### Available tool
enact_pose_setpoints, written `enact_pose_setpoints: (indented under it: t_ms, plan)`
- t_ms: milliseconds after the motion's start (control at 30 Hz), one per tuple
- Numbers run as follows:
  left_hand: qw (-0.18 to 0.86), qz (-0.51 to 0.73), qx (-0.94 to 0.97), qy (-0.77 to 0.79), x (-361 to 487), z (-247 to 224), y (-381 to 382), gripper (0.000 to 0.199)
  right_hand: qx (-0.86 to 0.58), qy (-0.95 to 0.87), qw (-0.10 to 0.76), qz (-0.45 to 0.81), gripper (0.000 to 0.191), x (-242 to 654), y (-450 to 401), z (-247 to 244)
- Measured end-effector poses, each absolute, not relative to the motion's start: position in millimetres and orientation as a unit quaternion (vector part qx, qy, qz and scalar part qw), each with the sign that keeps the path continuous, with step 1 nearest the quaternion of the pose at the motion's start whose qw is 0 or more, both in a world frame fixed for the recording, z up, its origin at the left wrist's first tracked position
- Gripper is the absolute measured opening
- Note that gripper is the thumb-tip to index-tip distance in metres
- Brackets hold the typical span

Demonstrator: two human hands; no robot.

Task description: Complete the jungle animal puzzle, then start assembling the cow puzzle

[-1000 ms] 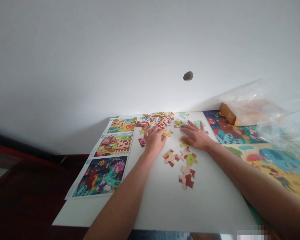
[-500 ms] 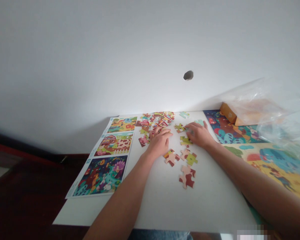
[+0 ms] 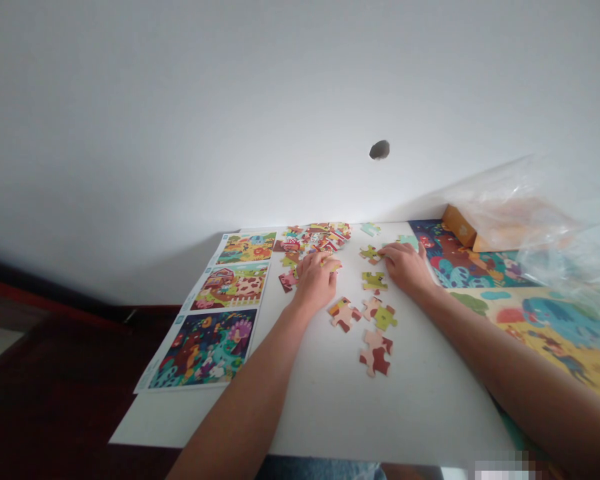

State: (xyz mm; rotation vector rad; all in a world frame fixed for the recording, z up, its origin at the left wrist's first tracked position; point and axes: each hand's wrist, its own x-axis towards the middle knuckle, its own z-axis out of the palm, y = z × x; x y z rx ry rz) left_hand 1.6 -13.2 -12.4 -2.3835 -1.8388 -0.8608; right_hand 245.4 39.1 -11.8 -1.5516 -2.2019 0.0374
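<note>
A green puzzle piece (image 3: 369, 254) lies flat toward the far side of the white table (image 3: 330, 413), and its right edge is met by the fingertips of the right hand (image 3: 409, 268); whether it is pinched or only touched cannot be told. A pale blue-green piece (image 3: 407, 239) is partly covered by the same hand. The two hands are held apart. The left hand (image 3: 317, 280) is laid, fingers curled, over the near edge of a heap of pieces (image 3: 330, 233); a yellow-green piece (image 3: 337, 265) is seen beside its fingers, but whether anything is gripped there is hidden.

Between the hands, another green piece (image 3: 375, 281) is set down singly. Nearer the person, a cream-and-brown piece (image 3: 344, 314), a yellowish-green piece (image 3: 385, 319) and a brown-patched piece (image 3: 376, 355) are spread out. A pink piece (image 3: 289, 281) is seen left of the left hand.

Farther left, a sheet printed with three pictures (image 3: 233, 287) is laid along the table. On the right, a dark picture board (image 3: 480, 260) and a yellow picture board (image 3: 555, 327) are placed, with an orange box (image 3: 460, 227) partly covered by a clear plastic bag (image 3: 523, 183). The wall behind is pierced by a hole (image 3: 379, 150).
</note>
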Motion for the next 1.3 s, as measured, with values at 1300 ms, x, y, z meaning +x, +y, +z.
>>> enact_pose_setpoints:
  t_ms: [1300]
  plan:
    - [-0.065,-0.411,-0.705,-0.574,-0.2,-8.7,-6.8,0.049,-0.425,-0.859,0.277,0.072,0.042,249.2,40.5,-11.5]
